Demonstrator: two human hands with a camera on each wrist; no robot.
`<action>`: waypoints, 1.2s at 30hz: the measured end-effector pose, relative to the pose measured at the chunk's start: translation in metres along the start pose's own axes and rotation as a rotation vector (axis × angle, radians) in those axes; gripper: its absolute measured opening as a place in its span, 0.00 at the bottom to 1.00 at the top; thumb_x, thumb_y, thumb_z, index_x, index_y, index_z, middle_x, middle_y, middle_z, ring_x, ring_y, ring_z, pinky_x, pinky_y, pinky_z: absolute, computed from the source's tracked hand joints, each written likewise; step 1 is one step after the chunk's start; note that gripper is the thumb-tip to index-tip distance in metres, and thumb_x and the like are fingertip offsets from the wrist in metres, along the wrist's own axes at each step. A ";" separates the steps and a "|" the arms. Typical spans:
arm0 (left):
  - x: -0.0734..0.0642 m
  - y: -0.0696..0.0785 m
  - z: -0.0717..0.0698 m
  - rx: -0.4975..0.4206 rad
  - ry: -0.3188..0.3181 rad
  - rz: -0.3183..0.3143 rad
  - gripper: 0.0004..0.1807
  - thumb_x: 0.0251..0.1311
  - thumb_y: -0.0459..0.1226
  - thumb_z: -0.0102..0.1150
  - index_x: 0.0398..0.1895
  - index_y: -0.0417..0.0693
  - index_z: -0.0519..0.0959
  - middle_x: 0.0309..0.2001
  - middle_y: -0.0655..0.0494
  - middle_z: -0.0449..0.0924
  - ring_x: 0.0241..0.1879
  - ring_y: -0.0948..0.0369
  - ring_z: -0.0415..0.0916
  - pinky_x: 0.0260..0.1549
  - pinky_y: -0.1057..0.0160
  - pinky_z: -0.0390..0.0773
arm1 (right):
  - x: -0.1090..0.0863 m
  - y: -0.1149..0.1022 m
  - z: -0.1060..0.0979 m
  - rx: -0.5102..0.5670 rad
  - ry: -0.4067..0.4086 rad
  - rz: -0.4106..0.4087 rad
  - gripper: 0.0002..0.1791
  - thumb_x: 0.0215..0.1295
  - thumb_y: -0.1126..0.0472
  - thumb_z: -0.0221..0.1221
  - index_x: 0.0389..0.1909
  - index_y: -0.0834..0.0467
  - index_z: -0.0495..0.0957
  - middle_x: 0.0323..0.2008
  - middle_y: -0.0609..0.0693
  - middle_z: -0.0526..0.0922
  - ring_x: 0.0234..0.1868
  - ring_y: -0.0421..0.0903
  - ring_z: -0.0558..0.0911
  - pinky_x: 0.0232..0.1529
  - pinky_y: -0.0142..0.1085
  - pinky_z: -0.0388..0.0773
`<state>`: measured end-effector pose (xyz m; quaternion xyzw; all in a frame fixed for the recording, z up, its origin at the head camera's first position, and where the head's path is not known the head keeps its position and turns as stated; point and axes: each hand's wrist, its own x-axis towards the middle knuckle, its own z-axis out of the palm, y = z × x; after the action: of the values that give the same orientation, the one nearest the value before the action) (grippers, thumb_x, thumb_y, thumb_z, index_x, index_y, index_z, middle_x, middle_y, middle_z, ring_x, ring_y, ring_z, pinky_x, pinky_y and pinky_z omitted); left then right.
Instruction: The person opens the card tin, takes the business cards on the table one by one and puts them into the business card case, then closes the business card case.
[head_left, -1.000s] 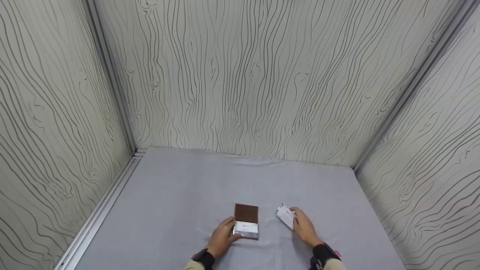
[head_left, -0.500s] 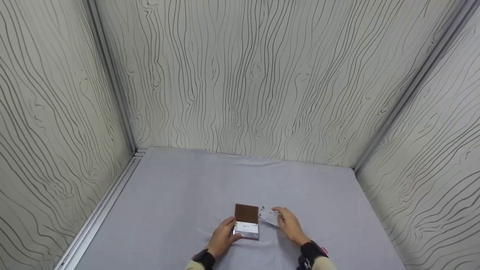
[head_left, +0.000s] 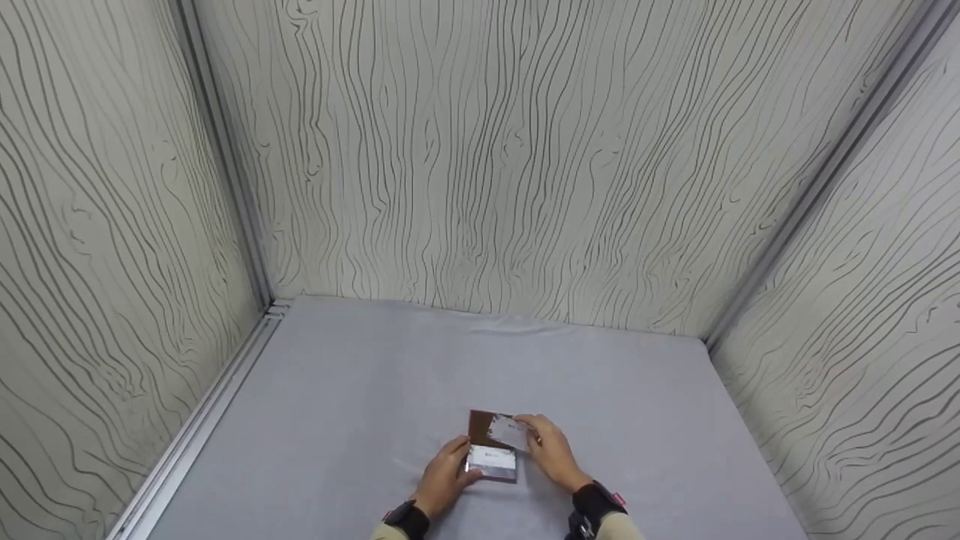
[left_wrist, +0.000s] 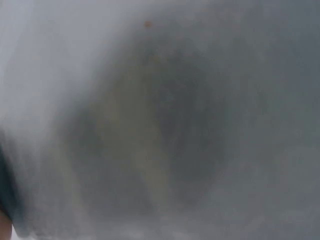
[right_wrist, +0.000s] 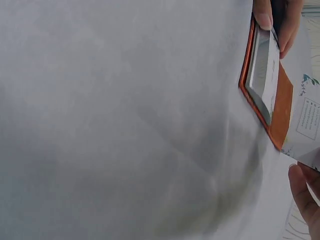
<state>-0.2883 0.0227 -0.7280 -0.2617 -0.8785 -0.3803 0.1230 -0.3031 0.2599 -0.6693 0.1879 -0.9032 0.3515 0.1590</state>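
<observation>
A brown business card holder (head_left: 480,433) lies unfolded on the cloth in the head view. White cards (head_left: 491,457) sit in its lower half, behind a silvery front rim. My left hand (head_left: 442,474) grips the holder at its left edge, thumb on the near corner. Between thumb and fingers of my right hand (head_left: 551,456), a printed white business card (head_left: 504,430) is pinched over the brown upper flap. The right wrist view shows that business card (right_wrist: 306,117) overlapping the flap (right_wrist: 283,106). Only a sliver of skin (left_wrist: 4,227) shows in the left wrist view.
Grey cloth (head_left: 360,382) covers the table, with soft wrinkles around the hands. Wood-patterned panels (head_left: 480,165) enclose the back and both sides. A metal rail (head_left: 202,420) runs along the left edge.
My right hand has moved left with the business card, from beside the holder to over its upper flap. The left hand and the holder have stayed in place.
</observation>
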 end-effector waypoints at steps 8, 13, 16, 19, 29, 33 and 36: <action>0.001 0.002 0.000 0.001 -0.013 -0.013 0.30 0.58 0.41 0.68 0.56 0.26 0.76 0.59 0.37 0.74 0.60 0.43 0.72 0.60 0.48 0.72 | 0.000 -0.007 0.014 0.005 -0.010 -0.018 0.22 0.59 0.80 0.55 0.51 0.60 0.82 0.40 0.51 0.82 0.37 0.43 0.78 0.38 0.36 0.79; 0.000 0.003 -0.001 0.001 -0.013 -0.008 0.29 0.58 0.41 0.68 0.55 0.27 0.77 0.59 0.37 0.75 0.60 0.42 0.72 0.59 0.47 0.73 | -0.001 -0.008 0.018 -0.004 -0.038 -0.019 0.24 0.56 0.82 0.56 0.50 0.60 0.83 0.37 0.50 0.80 0.33 0.40 0.75 0.34 0.33 0.76; 0.000 0.001 0.000 0.004 -0.012 -0.007 0.29 0.58 0.42 0.69 0.55 0.27 0.77 0.58 0.37 0.75 0.60 0.42 0.72 0.59 0.48 0.73 | -0.002 -0.008 0.020 0.006 -0.065 -0.004 0.24 0.56 0.82 0.55 0.50 0.60 0.83 0.36 0.50 0.80 0.32 0.40 0.74 0.34 0.33 0.75; 0.001 0.000 0.000 0.003 -0.007 -0.005 0.29 0.57 0.41 0.69 0.55 0.27 0.77 0.59 0.37 0.75 0.60 0.43 0.72 0.60 0.49 0.73 | -0.003 -0.007 0.021 0.015 -0.100 0.011 0.24 0.56 0.81 0.55 0.51 0.61 0.82 0.36 0.50 0.80 0.33 0.40 0.73 0.36 0.34 0.75; 0.001 -0.002 0.002 0.007 0.005 0.005 0.30 0.56 0.40 0.70 0.56 0.27 0.76 0.58 0.36 0.75 0.59 0.42 0.73 0.59 0.47 0.73 | -0.007 -0.006 0.027 0.018 -0.187 0.001 0.24 0.54 0.78 0.62 0.53 0.63 0.81 0.34 0.49 0.72 0.30 0.36 0.67 0.29 0.31 0.70; 0.002 -0.003 0.002 0.006 -0.007 -0.008 0.30 0.56 0.40 0.70 0.56 0.27 0.76 0.58 0.38 0.75 0.59 0.43 0.73 0.60 0.48 0.73 | -0.010 -0.007 0.031 -0.017 -0.191 0.007 0.22 0.55 0.74 0.66 0.53 0.62 0.81 0.36 0.48 0.71 0.33 0.38 0.66 0.32 0.32 0.68; 0.002 -0.002 0.001 0.012 -0.009 -0.005 0.30 0.56 0.40 0.70 0.56 0.27 0.77 0.58 0.38 0.76 0.59 0.44 0.73 0.59 0.49 0.73 | -0.013 -0.007 0.034 -0.054 -0.174 0.008 0.22 0.56 0.72 0.67 0.53 0.61 0.82 0.38 0.47 0.71 0.36 0.41 0.65 0.35 0.34 0.68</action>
<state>-0.2913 0.0229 -0.7293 -0.2603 -0.8820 -0.3741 0.1197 -0.2935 0.2350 -0.6948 0.2096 -0.9237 0.3098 0.0833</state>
